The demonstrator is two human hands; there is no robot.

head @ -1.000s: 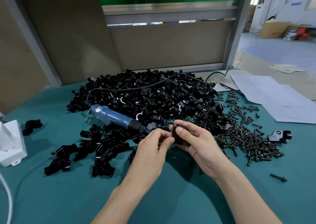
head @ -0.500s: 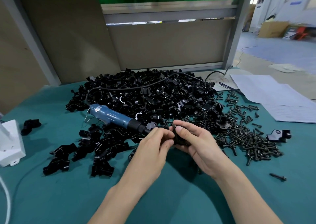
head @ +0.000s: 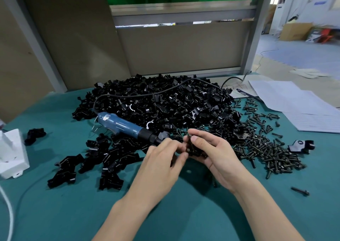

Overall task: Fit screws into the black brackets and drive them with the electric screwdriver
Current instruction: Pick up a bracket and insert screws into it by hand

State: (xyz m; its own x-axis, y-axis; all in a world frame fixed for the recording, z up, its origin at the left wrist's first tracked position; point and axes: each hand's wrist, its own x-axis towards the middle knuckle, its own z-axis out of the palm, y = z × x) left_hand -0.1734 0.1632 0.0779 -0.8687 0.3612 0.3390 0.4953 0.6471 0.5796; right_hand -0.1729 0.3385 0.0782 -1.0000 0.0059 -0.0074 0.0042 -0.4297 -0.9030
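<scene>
My right hand (head: 213, 154) grips a small black bracket (head: 192, 148) above the green table, thumb on top. Fingertips of my left hand (head: 163, 159) pinch at the bracket's left side; whether they hold a screw is hidden. The blue electric screwdriver (head: 121, 125) lies on the table just left of my hands, its black tip pointing at them, its cord looping back over a big heap of black brackets (head: 165, 104). A spread of dark screws (head: 266, 148) lies to the right of my hands.
Several assembled brackets (head: 88, 159) lie at the left front. A white block (head: 12, 154) stands at the left edge, white paper sheets (head: 294, 104) at the right back. One bracket (head: 299, 145) and a stray screw (head: 299, 191) lie at the right. Grey panels close off the table's far side.
My hands stay together at the same spot. The left fingers have shifted slightly lower along the bracket, and the view has tipped a little.
</scene>
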